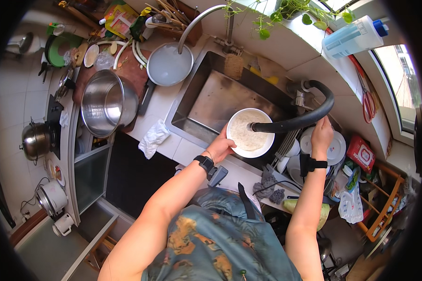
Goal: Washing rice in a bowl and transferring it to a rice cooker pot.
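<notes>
My left hand [221, 147] grips the rim of a white bowl [269, 141], thumb at the edge, over the front of the steel sink [228, 96]. Pale grains that look like rice [244, 142] fill much of the bowl. The nozzle end of a black flexible faucet hose [292, 123] hangs over the grains; whether water runs cannot be made out. On the right, my right hand [321, 135] is raised at the curved hose near the wall tap [300, 100]. The hose partly hides its fingertips, so its contact is unclear.
A large steel pot [103, 102] sits left on a cutting board [135, 82]. Nearby, a basin of cloudy water [170, 66] stands under a curved metal spout [200, 19]. Stacked dishes [332, 147] crowd the right side. A white cloth [154, 138] lies on the counter edge.
</notes>
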